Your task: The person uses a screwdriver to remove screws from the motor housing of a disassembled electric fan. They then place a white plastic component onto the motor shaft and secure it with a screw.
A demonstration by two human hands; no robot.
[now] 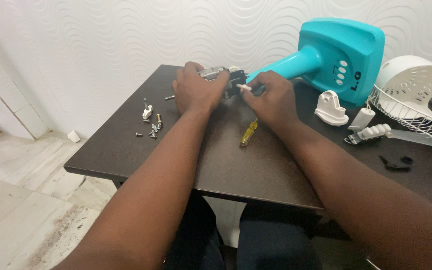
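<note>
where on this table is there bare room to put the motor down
Free: the near strip of the table between the forearms, below the yellow screwdriver; also the left front corner, nearer than the screws. Crowded: right side, by the teal fan base, white parts and grille.

Metal motor (221,77) with white pin (243,87)

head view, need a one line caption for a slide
Left hand grips a small metal motor while right hand pinches a white plastic pin above a yellow-handled screwdriver.
</note>
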